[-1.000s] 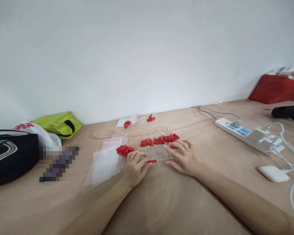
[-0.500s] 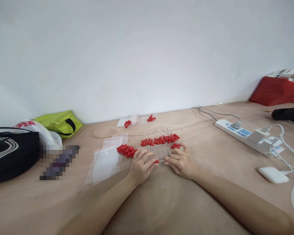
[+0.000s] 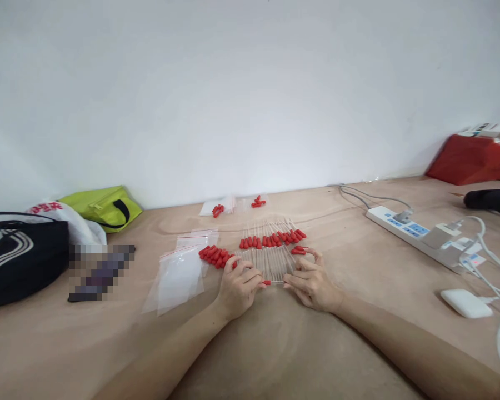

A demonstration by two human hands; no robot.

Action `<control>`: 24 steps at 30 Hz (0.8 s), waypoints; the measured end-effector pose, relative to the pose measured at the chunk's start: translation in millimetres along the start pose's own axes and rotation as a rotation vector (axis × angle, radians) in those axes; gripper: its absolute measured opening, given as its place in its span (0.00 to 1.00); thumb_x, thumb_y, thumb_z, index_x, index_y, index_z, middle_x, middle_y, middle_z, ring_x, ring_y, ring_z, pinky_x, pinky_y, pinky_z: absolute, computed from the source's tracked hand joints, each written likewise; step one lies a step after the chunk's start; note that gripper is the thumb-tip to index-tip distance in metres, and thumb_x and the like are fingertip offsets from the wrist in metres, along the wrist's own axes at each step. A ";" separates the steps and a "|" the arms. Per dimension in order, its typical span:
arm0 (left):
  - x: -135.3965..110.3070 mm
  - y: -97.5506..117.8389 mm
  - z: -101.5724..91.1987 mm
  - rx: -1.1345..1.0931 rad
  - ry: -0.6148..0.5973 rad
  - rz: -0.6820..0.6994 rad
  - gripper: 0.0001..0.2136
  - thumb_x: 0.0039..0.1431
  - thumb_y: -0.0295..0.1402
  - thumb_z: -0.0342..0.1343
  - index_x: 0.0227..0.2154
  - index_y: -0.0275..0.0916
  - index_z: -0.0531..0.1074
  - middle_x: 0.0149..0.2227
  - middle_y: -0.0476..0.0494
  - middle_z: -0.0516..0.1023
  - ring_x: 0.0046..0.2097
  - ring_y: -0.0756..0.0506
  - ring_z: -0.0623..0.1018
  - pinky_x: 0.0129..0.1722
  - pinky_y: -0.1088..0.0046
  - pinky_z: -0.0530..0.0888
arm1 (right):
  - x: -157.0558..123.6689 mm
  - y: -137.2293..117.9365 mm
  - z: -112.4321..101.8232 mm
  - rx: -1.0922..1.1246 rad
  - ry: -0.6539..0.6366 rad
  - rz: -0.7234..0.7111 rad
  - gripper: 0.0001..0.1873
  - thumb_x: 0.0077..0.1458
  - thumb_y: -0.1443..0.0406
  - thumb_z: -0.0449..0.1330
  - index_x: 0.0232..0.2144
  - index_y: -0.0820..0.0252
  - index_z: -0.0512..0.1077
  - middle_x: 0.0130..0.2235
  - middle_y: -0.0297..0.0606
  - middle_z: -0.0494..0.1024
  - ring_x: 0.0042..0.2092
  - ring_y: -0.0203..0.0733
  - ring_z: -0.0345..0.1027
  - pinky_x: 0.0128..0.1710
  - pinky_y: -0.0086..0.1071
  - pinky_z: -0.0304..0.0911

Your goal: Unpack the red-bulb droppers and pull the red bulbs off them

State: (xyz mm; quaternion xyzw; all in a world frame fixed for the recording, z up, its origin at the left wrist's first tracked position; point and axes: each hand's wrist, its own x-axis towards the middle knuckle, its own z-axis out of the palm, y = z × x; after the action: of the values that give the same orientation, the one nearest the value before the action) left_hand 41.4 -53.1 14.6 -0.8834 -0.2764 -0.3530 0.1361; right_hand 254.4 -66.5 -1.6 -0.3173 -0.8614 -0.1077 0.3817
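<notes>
In the head view my left hand (image 3: 239, 288) pinches a red rubber bulb (image 3: 266, 283) at its thumb and fingertips. A thin clear tube (image 3: 277, 283) runs sideways from that bulb to my right hand (image 3: 314, 283), whose fingers close on its other end. Just beyond lies a row of clear tubes (image 3: 266, 262) side by side. Farther back is a row of droppers (image 3: 275, 239) with red bulbs toward me. Loose red bulbs (image 3: 215, 256) are heaped beside my left hand. A few more red bulbs (image 3: 299, 250) lie by my right fingers.
Clear zip bags (image 3: 179, 278) overlap on the left. Against the wall lie more bags (image 3: 208, 208) with red bulbs. A power strip (image 3: 412, 233) with cables and a white charger (image 3: 465, 303) occupy the right. A black bag (image 3: 29, 266) and a green bag (image 3: 104, 208) stand at left.
Both hands have come slightly toward me with the bulb and tube. The tube between them now shows more clearly, its bulb end at my left fingers.
</notes>
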 end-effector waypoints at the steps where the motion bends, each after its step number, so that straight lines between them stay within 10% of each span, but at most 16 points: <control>1: 0.3 0.0 -0.2 -0.004 0.004 0.002 0.09 0.57 0.32 0.49 0.23 0.40 0.68 0.26 0.54 0.76 0.32 0.49 0.71 0.45 0.60 0.58 | -0.4 -0.3 0.3 -0.001 -0.003 0.001 0.10 0.55 0.64 0.51 0.26 0.57 0.71 0.18 0.29 0.69 0.28 0.33 0.57 0.51 0.44 0.39; 14: -8.6 -10.9 0.8 -0.102 0.118 -0.111 0.07 0.58 0.27 0.47 0.38 0.39 0.68 0.36 0.44 0.72 0.36 0.50 0.73 0.36 0.74 0.70 | -10.0 24.6 -11.9 -0.206 0.014 0.359 0.14 0.55 0.67 0.48 0.38 0.56 0.72 0.27 0.34 0.76 0.30 0.34 0.62 0.47 0.39 0.40; 24: 9.8 -85.5 -40.7 0.003 0.052 -0.746 0.13 0.52 0.34 0.49 0.41 0.37 0.64 0.33 0.46 0.72 0.34 0.48 0.72 0.34 0.71 0.70 | -0.6 17.0 11.4 -0.338 -0.040 0.320 0.13 0.54 0.69 0.48 0.35 0.60 0.72 0.25 0.37 0.74 0.32 0.37 0.63 0.43 0.38 0.42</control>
State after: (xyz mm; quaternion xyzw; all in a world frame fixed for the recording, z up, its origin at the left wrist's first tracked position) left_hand -25.1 2.3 54.4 -0.7126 -0.5762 -0.4003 0.0066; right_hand 258.7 -48.8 -10.8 -0.5112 -0.7773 -0.1825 0.3180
